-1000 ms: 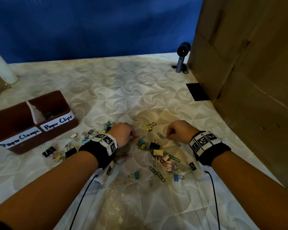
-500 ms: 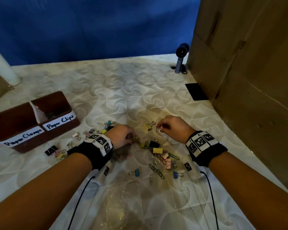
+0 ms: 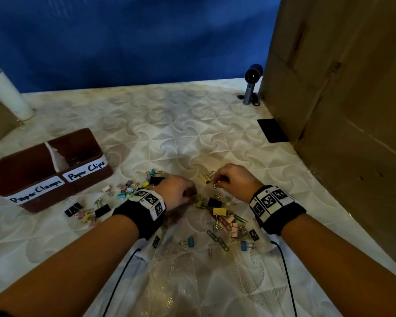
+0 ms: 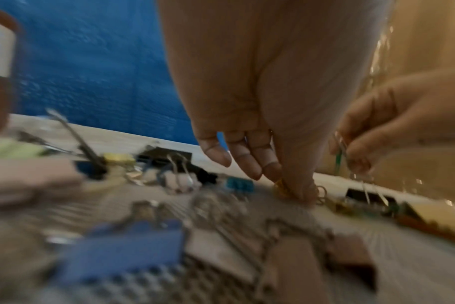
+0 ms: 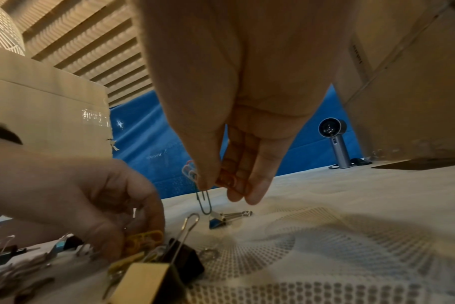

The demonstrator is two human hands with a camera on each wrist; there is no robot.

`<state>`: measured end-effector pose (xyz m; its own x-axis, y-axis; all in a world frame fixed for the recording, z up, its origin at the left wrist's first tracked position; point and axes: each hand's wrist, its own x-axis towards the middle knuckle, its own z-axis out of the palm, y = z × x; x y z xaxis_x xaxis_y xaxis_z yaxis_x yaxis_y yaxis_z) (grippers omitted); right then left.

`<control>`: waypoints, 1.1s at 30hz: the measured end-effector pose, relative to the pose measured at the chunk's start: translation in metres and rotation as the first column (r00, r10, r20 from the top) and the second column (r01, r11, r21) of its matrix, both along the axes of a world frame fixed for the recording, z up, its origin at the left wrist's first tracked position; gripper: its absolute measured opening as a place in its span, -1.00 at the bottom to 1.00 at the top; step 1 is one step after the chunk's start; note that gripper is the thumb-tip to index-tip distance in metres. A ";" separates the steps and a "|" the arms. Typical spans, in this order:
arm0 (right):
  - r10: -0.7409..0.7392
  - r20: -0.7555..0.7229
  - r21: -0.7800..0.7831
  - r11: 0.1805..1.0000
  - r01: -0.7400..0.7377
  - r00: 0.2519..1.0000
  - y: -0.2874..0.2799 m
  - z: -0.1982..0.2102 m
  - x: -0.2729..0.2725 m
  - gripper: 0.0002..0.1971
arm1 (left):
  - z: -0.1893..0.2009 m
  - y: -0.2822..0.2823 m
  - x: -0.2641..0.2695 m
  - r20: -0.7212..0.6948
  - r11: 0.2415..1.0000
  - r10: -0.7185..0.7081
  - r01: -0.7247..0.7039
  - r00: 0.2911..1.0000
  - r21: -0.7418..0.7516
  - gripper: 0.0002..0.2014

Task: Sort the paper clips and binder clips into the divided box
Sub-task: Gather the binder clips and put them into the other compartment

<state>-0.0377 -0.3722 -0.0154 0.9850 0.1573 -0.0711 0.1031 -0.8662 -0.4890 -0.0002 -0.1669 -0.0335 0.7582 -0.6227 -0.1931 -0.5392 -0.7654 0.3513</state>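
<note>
my right hand (image 3: 234, 180) pinches a few paper clips (image 5: 199, 188), lifted off the cloth; my left hand (image 3: 177, 193) pinches an orange paper clip (image 5: 143, 239) in the pile.

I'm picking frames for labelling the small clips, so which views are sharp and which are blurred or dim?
Head view: dim but sharp, box labels legible, edges bent by the wide lens. Left wrist view: heavy motion blur, the clips smeared, the left hand fairly clear. Right wrist view: sharpest, paper clips pinched in the right hand crisp, nearest binder clip soft.
</note>
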 end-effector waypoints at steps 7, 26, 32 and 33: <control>-0.006 -0.005 0.033 0.999 0.006 1.000 -0.005 0.006 -0.004 -0.87 | 0.000 -0.013 0.007 0.022 0.991 -0.057 0.054 0.998 0.124 -0.72; 0.079 0.232 0.093 0.990 -0.102 0.969 0.125 0.074 0.034 -0.87 | 0.103 0.170 0.026 0.048 0.834 0.484 -0.444 0.874 -0.329 -0.83; 0.084 0.305 0.226 0.961 -0.158 0.949 0.242 0.092 0.084 -0.86 | 0.116 0.251 0.060 0.085 0.766 0.613 -0.565 0.786 -0.306 -0.71; 0.085 0.317 0.230 0.959 -0.164 0.945 0.267 0.091 0.096 -0.86 | 0.113 0.259 0.067 0.067 0.754 0.624 -0.576 0.779 -0.316 -0.69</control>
